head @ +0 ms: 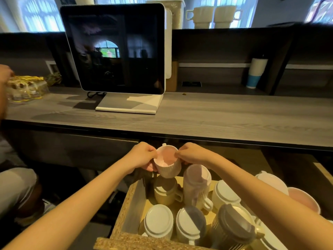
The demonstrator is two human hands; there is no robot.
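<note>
A chipboard-walled crate point(115, 239) holds ribbed ceramic mugs point(158, 221) standing upside down. Above its far left corner, both hands hold a pale pink ribbed ceramic mug point(168, 166), mouth up. The left hand point(142, 156) grips its left wall and the right hand point(193, 154) pinches its right rim. Beyond, a grey wood-grain worktop point(216, 120) carries a white-framed dark monitor point(115, 47) towards its left end.
</note>
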